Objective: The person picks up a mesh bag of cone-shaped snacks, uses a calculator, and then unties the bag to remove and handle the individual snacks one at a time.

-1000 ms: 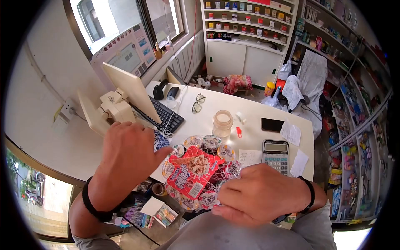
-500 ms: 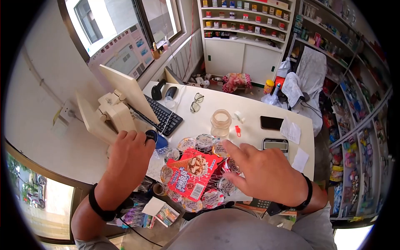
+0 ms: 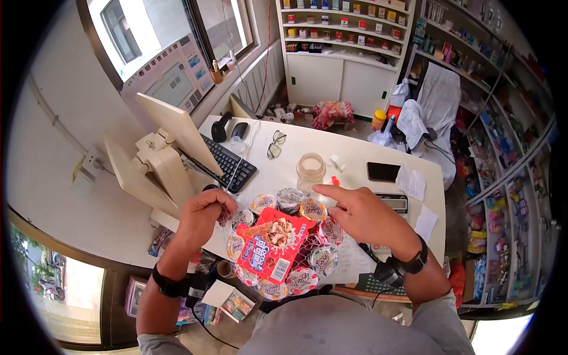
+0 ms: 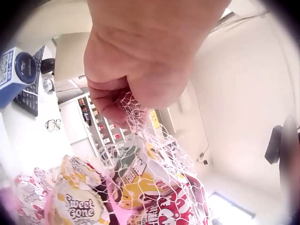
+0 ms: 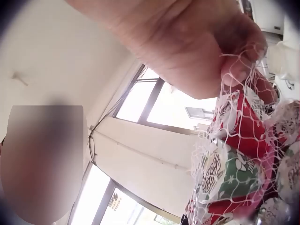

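A white mesh net bag [image 4: 164, 154] full of round-topped, foil-lidded snack packs [image 3: 303, 280] is held up in front of my body. On top of the packs lies a red card [image 3: 273, 245] printed with an ice cream cone and a barcode. My left hand [image 3: 204, 216] grips a bunched end of the netting, with the mesh coming out below the curled fingers in the left wrist view. On the other side, my right hand [image 3: 370, 216] pinches mesh strands at the bag's upper right edge; red and green packs [image 5: 229, 173] hang under those fingers in the right wrist view.
Behind the bag on the white desk [image 3: 349, 148] stand a clear plastic jar [image 3: 310, 168], glasses [image 3: 276, 144], a keyboard [image 3: 231, 163] and a monitor [image 3: 177, 130]. A phone [image 3: 383, 171] and a partly covered calculator [image 3: 393, 203] lie right. An open box [image 3: 231, 300] sits below.
My right hand has risen from the bag's lower right side to its upper right edge and now pinches the net there. My left hand has shifted slightly right and lower, still gripping the netting.
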Demonstrator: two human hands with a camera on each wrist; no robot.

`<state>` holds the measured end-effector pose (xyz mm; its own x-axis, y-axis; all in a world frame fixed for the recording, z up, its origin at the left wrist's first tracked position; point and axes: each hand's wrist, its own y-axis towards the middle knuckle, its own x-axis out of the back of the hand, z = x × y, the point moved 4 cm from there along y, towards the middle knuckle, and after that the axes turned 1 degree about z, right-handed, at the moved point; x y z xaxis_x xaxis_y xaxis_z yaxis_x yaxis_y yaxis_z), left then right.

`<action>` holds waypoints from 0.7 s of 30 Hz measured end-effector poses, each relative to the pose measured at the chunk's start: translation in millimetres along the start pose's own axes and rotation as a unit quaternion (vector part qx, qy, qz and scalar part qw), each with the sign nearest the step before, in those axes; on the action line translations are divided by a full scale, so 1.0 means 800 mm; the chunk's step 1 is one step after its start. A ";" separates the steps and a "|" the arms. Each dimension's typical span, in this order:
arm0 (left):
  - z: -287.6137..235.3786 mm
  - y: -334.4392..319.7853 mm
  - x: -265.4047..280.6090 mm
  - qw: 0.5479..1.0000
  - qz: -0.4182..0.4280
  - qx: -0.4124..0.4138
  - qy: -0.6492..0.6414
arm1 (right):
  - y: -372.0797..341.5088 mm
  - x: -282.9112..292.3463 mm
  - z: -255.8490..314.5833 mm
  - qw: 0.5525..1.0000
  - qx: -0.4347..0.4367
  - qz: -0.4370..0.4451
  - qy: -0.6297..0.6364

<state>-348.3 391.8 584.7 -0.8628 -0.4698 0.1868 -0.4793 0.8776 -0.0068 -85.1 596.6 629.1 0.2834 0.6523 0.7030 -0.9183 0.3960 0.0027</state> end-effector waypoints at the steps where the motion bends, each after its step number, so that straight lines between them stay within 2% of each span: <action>1: -0.002 0.004 -0.003 1.000 -0.019 0.011 0.019 | 0.005 -0.003 -0.008 1.000 0.000 0.007 0.006; 3: -0.011 0.010 -0.014 0.996 -0.057 0.035 0.058 | 0.017 -0.010 -0.026 1.000 0.000 0.022 0.020; 6: -0.021 0.018 -0.024 0.988 -0.049 0.067 0.132 | 0.027 -0.018 -0.039 0.984 -0.114 0.062 0.125; 9: 0.001 0.034 -0.019 0.983 -0.080 0.093 0.136 | 0.037 -0.031 -0.056 0.973 -0.116 0.008 0.199; 12: 0.006 0.041 -0.023 0.971 -0.065 0.092 0.213 | 0.049 -0.057 -0.085 0.974 -0.067 -0.056 0.209; 14: 0.040 0.049 -0.020 0.968 -0.013 0.067 0.241 | 0.055 -0.084 -0.120 0.972 -0.058 -0.042 0.224; 15: 0.046 0.050 -0.021 0.965 0.011 0.054 0.255 | 0.057 -0.085 -0.113 0.971 -0.052 -0.034 0.232; 18: 0.061 0.049 -0.026 0.983 0.026 0.095 0.157 | 0.049 -0.071 -0.093 0.953 -0.109 -0.024 0.282; 21: 0.049 0.052 -0.037 0.996 0.057 0.053 0.046 | 0.044 -0.057 -0.080 0.934 -0.127 0.007 0.334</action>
<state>-349.0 438.6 540.4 -0.8963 -0.3529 0.2685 -0.3978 0.9075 -0.1350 -112.7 622.1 551.4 0.4592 0.8825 0.1013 -0.8519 0.4698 -0.2315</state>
